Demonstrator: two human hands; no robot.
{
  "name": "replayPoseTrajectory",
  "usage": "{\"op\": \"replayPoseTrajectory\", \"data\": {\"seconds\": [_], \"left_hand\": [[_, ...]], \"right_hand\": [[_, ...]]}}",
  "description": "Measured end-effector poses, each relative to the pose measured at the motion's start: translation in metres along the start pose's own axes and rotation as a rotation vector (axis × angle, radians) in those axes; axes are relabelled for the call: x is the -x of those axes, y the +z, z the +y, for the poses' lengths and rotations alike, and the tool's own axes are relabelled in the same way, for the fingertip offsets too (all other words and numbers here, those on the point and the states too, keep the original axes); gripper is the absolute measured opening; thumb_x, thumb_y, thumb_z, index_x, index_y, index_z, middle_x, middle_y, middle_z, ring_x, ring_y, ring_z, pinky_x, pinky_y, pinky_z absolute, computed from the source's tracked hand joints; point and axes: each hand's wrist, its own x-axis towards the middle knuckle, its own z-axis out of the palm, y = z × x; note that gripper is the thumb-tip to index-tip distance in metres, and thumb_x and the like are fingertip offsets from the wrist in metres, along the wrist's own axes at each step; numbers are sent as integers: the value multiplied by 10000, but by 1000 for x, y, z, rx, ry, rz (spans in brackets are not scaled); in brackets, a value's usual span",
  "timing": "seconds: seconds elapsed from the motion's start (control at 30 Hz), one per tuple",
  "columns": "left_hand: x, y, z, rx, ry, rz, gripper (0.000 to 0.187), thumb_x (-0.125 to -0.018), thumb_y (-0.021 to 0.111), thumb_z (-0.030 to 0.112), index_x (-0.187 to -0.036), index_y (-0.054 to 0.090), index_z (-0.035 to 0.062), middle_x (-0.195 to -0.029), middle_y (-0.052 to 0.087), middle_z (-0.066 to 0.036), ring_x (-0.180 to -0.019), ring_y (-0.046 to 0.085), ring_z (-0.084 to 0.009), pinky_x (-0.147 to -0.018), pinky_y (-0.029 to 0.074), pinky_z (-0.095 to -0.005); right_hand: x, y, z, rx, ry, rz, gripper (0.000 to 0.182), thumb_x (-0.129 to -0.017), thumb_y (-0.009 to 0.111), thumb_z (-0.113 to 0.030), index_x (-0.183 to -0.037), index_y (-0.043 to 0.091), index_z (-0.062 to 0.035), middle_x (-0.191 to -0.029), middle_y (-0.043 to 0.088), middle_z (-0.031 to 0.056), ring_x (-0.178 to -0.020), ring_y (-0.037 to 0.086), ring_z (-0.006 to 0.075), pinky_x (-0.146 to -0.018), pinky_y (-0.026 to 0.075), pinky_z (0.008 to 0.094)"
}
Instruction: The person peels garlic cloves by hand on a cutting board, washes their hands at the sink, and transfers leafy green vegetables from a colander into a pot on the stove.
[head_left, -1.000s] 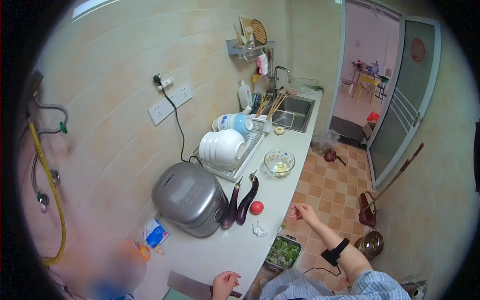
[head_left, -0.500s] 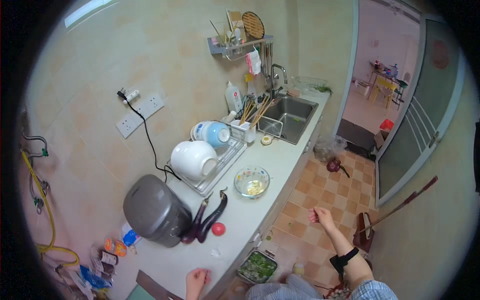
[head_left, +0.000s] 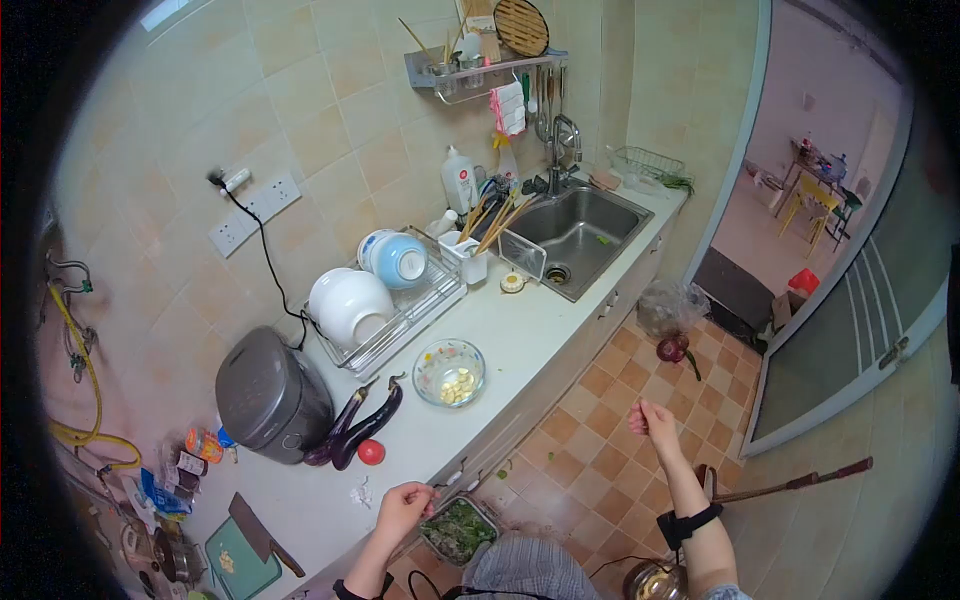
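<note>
My left hand (head_left: pixel 405 508) is in the air just off the counter's front edge, above a tray of leafy greens (head_left: pixel 458 528). Its fingers are curled together, with nothing visible in them. Over the tiled floor, away from the counter, my right hand (head_left: pixel 653 424) is loosely fisted and also shows nothing held. Two eggplants (head_left: pixel 368 424) and a tomato (head_left: pixel 371 453) lie on the counter by the grey rice cooker (head_left: pixel 272 395). A glass bowl (head_left: pixel 449 372) holds peeled garlic cloves. A cleaver (head_left: pixel 262 535) lies across a green cutting board (head_left: pixel 240 562) with small pale chopped bits.
Bowls stand in a dish rack (head_left: pixel 405 320) near the steel sink (head_left: pixel 585 240). On the floor are a red onion (head_left: pixel 673 348), a plastic bag (head_left: pixel 670 308) and a long-handled brush or dustpan (head_left: pixel 790 486). A glass door (head_left: pixel 860 350) stands ajar at the right.
My view has shifted, bringing the cutting board and cleaver more fully into sight. My left hand has risen and shows more of the forearm. Both hands stay curled.
</note>
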Motion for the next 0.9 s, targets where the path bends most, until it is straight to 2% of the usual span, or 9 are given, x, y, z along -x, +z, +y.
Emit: {"op": "replayPoseTrajectory", "data": {"seconds": [0.1,0.17,0.37,0.63,0.77,0.8,0.83,0.9], "left_hand": [[-12,12,13,-18,16,26,188,-828,451,118,-810,595,-1,-597,556,-17,-542,533,-70,-502,429,-187],[-23,18,24,40,-46,41,168,-826,471,97,-828,590,-21,-596,545,-18,-538,509,-62,-515,425,-180],[-78,18,43,118,32,155,165,-824,473,85,-824,585,-36,-607,554,-31,-550,526,-74,-530,447,-200],[-139,19,70,225,39,302,163,-831,483,108,-818,580,-22,-602,562,-43,-540,533,-84,-517,438,-200],[-144,24,72,282,18,404,179,-838,477,124,-825,576,-24,-595,556,-41,-538,533,-89,-511,436,-205],[-143,28,73,269,-7,447,186,-841,474,130,-821,575,-25,-587,551,-39,-536,533,-92,-516,439,-207],[-143,32,73,255,-32,490,193,-844,470,135,-818,574,-26,-579,547,-36,-535,534,-96,-521,443,-210],[-143,39,68,238,-57,530,200,-834,430,108,-812,572,-32,-601,552,-60,-544,546,-120,-522,459,-232]], "right_hand": [[-34,8,-23,59,-45,-53,318,-875,420,-292,-886,553,-3,-703,581,61,-613,556,107,-553,448,214],[-61,18,-42,31,-91,-166,308,-869,438,-286,-897,553,-2,-703,581,58,-616,556,105,-556,448,213],[-172,75,-97,107,-214,-409,279,-864,459,-259,-912,553,-1,-707,584,49,-618,558,103,-555,446,208],[-289,128,-141,132,-198,-530,206,-850,481,-196,-872,552,-4,-693,579,38,-597,534,84,-538,439,202],[-344,152,-145,213,-112,-542,170,-823,513,-133,-937,528,-9,-760,582,52,-612,531,76,-532,435,195],[-362,160,-139,222,-162,-563,201,-814,518,-114,-982,511,-4,-815,587,66,-664,546,90,-585,446,209],[-382,168,-135,226,-157,-578,201,-814,518,-114,-982,511,-4,-815,587,66,-664,546,90,-585,446,209],[-423,187,-134,340,-487,-532,219,-812,516,-106,-1001,516,4,-848,595,68,-717,556,108,-652,446,223]]}}
